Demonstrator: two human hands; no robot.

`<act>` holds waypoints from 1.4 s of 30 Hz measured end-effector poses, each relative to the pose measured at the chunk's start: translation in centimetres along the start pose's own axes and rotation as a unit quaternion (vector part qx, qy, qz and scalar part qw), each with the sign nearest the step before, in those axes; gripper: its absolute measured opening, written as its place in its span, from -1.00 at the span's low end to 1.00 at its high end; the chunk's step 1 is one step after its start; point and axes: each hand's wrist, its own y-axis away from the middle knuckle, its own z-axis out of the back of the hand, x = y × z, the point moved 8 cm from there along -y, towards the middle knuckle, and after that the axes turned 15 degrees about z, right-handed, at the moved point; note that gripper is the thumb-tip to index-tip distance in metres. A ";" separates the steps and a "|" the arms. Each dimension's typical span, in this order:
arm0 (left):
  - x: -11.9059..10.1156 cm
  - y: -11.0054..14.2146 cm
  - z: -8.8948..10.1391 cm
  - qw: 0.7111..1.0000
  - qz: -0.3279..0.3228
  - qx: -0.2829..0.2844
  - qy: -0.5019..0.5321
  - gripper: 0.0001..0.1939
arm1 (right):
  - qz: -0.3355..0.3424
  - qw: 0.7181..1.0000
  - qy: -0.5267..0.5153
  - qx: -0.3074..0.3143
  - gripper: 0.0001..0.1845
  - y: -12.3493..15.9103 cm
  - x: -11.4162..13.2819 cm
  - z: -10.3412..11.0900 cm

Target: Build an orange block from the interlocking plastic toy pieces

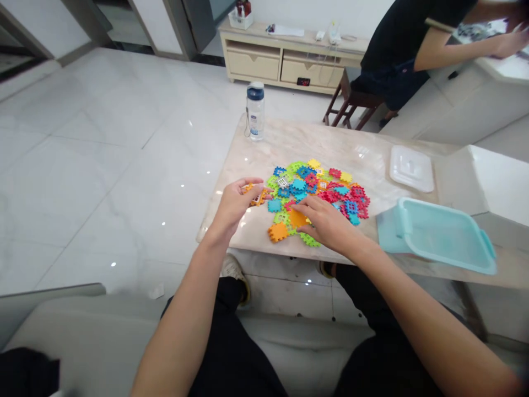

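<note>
Over the left part of the table, my left hand (231,203) is closed on an orange interlocking block with a window grid (258,200). My right hand (326,219) reaches to the front of a heap, its thumb and fingers closed around the edges of a solid orange interlocking block (296,219). Beside that block lies a small stack of orange blocks (278,232). The heap mixes green, blue, red, yellow and white blocks, among them a turquoise block (274,205) near my left fingertips and a red pile (359,201) at its right.
A water bottle (255,118) stands at the table's far left corner. To the right are a turquoise tub (444,234), a clear lid (411,168) and a white box (498,176). A person in dark clothes (407,44) sits on a wooden stool (355,102) beyond the table.
</note>
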 end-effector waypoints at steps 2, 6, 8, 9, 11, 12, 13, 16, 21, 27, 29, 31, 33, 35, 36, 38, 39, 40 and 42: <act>-0.3 0.1 1.3 0.998 0.001 -0.034 0.046 -0.64 | 0.029 0.999 -0.001 0.034 -0.48 -0.4 0.8 -1.8; -0.2 0.4 1.7 0.997 0.009 -0.027 0.066 -0.70 | 0.041 0.996 -0.005 0.085 -0.57 -1.5 1.7 -4.6; -0.2 0.6 1.4 0.997 0.010 -0.018 0.069 -0.71 | 0.041 0.995 -0.012 0.089 -0.59 -2.0 1.9 -5.3; -0.2 0.8 1.3 0.997 0.010 -0.015 0.072 -0.72 | 0.042 0.995 -0.016 0.088 -0.59 -2.3 1.9 -5.5; -0.2 1.0 1.1 0.997 0.008 -0.007 0.078 -0.72 | 0.046 0.995 -0.023 0.091 -0.57 -2.7 1.9 -5.9; -0.1 1.1 1.0 0.997 0.006 -0.003 0.080 -0.73 | 0.047 0.994 -0.025 0.095 -0.56 -2.8 1.9 -6.2; -0.1 1.1 0.9 0.997 0.003 0.002 0.082 -0.73 | 0.046 0.993 -0.026 0.101 -0.55 -2.9 1.8 -6.4; 0.0 1.2 0.7 0.996 -0.001 0.014 0.088 -0.70 | 0.040 0.992 -0.025 0.117 -0.55 -2.9 1.6 -7.0; 0.2 1.2 0.5 0.996 0.005 0.025 0.087 -0.64 | 0.036 0.991 -0.045 0.117 -0.60 -3.2 1.6 -7.2; 0.2 1.0 0.3 0.996 0.003 0.035 0.085 -0.60 | 0.023 0.989 -0.034 0.139 -0.66 -3.6 1.7 -7.4; 0.2 1.0 0.2 0.996 0.003 0.038 0.085 -0.61 | 0.017 0.988 -0.023 0.152 -0.69 -3.5 1.6 -7.5; 0.2 1.0 0.2 0.995 0.002 0.039 0.087 -0.62 | 0.012 0.987 -0.018 0.159 -0.71 -3.3 1.5 -7.5; 0.2 1.1 0.3 0.995 0.001 0.038 0.088 -0.62 | 0.007 0.987 -0.019 0.161 -0.73 -3.2 1.5 -7.5; 0.2 1.1 0.3 0.995 0.000 0.037 0.089 -0.62 | 0.003 0.987 -0.023 0.162 -0.74 -3.2 1.5 -7.5; 0.2 1.1 0.2 0.995 -0.001 0.038 0.089 -0.63 | 0.001 0.986 -0.023 0.163 -0.75 -3.2 1.6 -7.5; 0.3 1.1 0.0 0.995 -0.001 0.040 0.089 -0.63 | -0.003 0.986 -0.022 0.164 -0.78 -3.4 1.7 -7.5; 0.3 1.0 -0.1 0.995 0.000 0.041 0.089 -0.63 | -0.005 0.986 -0.021 0.165 -0.79 -3.5 1.8 -7.5; 0.3 1.0 -0.1 0.995 0.003 0.041 0.088 -0.62 | -0.006 0.986 -0.021 0.164 -0.81 -3.5 1.8 -7.6; 0.3 1.0 -0.2 0.995 0.009 0.039 0.089 -0.61 | -0.006 0.987 -0.024 0.161 -0.82 -3.6 1.7 -7.7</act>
